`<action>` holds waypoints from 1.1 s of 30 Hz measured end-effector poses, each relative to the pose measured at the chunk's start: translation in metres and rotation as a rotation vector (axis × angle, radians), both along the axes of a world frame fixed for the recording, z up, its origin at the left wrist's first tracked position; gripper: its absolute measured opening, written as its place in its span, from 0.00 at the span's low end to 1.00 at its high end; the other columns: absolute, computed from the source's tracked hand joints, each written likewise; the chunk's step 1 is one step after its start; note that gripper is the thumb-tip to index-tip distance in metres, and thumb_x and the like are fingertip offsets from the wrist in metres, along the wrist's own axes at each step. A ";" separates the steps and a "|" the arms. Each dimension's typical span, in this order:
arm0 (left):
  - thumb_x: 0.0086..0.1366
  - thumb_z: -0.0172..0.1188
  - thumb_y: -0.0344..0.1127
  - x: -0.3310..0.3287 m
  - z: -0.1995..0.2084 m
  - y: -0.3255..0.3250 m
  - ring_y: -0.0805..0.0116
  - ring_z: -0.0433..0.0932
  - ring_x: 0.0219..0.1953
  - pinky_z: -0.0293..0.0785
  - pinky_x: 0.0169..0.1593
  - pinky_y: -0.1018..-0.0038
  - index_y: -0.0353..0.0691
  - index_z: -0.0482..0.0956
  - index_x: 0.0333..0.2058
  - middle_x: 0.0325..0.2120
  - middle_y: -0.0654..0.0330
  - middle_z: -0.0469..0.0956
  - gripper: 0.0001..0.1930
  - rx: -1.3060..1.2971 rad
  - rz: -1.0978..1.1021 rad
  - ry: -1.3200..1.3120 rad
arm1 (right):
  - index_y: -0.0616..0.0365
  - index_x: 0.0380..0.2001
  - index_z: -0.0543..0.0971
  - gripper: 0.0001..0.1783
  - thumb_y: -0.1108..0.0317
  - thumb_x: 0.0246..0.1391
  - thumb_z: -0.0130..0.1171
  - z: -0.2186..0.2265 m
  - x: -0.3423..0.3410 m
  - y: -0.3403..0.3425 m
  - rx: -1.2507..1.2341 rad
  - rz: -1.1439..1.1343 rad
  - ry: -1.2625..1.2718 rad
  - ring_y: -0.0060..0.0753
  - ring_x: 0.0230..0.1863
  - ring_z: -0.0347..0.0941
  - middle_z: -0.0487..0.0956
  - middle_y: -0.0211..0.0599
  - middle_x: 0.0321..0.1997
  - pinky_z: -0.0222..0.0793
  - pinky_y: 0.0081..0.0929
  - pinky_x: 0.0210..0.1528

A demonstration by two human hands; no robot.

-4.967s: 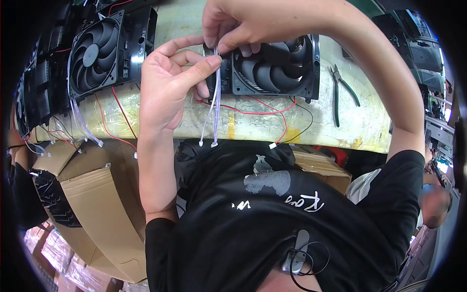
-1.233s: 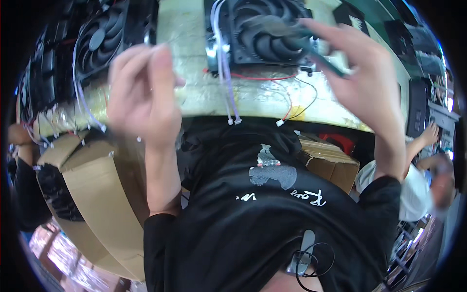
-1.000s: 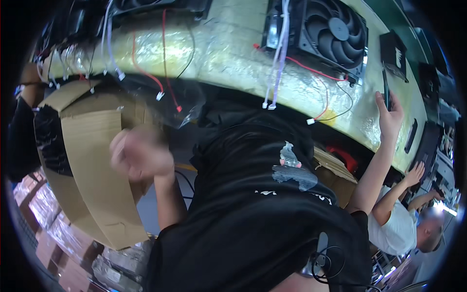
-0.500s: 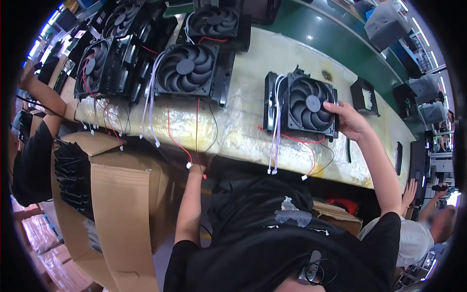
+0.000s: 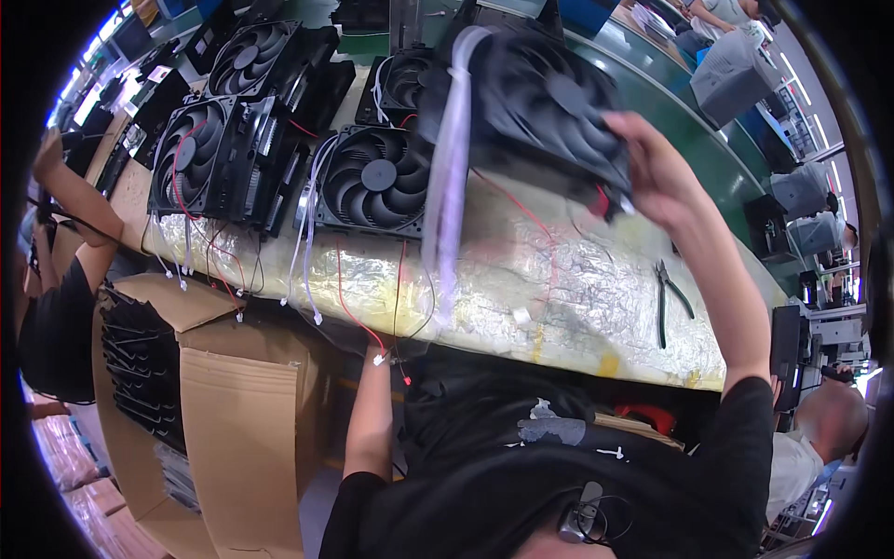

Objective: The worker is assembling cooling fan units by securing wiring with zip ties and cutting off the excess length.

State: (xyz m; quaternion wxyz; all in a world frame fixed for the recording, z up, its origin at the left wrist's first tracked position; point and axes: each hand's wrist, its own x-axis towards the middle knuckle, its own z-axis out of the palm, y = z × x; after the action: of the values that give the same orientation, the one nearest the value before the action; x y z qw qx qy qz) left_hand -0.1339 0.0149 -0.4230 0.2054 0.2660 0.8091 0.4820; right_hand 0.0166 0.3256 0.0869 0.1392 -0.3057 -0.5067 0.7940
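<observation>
A black cooling fan assembly (image 5: 549, 98), blurred by motion, is raised above the bench at the upper middle. My right hand (image 5: 659, 177) grips it by its right edge, thumb on the front. White and lilac wires (image 5: 451, 177) hang from its left side, and a red wire trails below. Of my left arm, the forearm (image 5: 370, 419) reaches up to the bench's near edge, where the hand is hidden beneath dangling wires and the edge. Just above it stands another fan unit (image 5: 377, 175), its red wires (image 5: 345, 303) drooping over the edge.
More fan units (image 5: 193, 154) stand at the left of the film-covered bench (image 5: 596, 307). Green-handled pliers (image 5: 672, 303) lie at right. A cardboard box (image 5: 242, 419) holding black parts stands below left. A co-worker's arm (image 5: 84, 191) is at far left; another person (image 5: 815, 447) is at right.
My right hand has lifted the fan assembly off the bench and carried it up and left. Pliers now show on the right. The view has shifted slightly; my left forearm stays by the edge.
</observation>
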 end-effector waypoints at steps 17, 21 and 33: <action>0.65 0.58 0.28 0.046 0.209 -0.057 0.74 0.74 0.33 0.71 0.39 0.76 0.28 0.76 0.42 0.34 0.60 0.80 0.10 0.093 0.089 -0.353 | 0.59 0.47 0.77 0.32 0.53 0.40 0.73 0.000 -0.152 0.026 0.301 0.108 -0.159 0.33 0.47 0.78 0.80 0.37 0.45 0.73 0.39 0.55; 0.65 0.58 0.26 0.060 0.254 -0.073 0.78 0.73 0.34 0.70 0.40 0.78 0.29 0.75 0.44 0.34 0.62 0.79 0.11 0.087 0.153 -0.428 | 0.64 0.44 0.78 0.32 0.52 0.40 0.74 -0.010 -0.164 0.036 0.412 0.120 -0.226 0.33 0.42 0.80 0.82 0.39 0.42 0.76 0.39 0.51; 0.63 0.54 0.19 0.074 0.355 -0.051 0.78 0.61 0.18 0.58 0.22 0.79 0.27 0.75 0.33 0.19 0.61 0.71 0.02 0.400 0.159 0.663 | 0.58 0.52 0.76 0.41 0.36 0.44 0.66 -0.005 -0.145 0.044 0.441 0.263 -0.319 0.38 0.56 0.72 0.79 0.38 0.50 0.60 0.47 0.64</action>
State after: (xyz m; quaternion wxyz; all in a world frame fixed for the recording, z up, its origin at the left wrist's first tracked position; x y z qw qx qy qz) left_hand -0.0597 -0.0356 -0.0685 -0.1611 0.3785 0.7398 0.5324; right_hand -0.1287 0.3692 0.0817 0.0169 -0.3205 -0.7175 0.6181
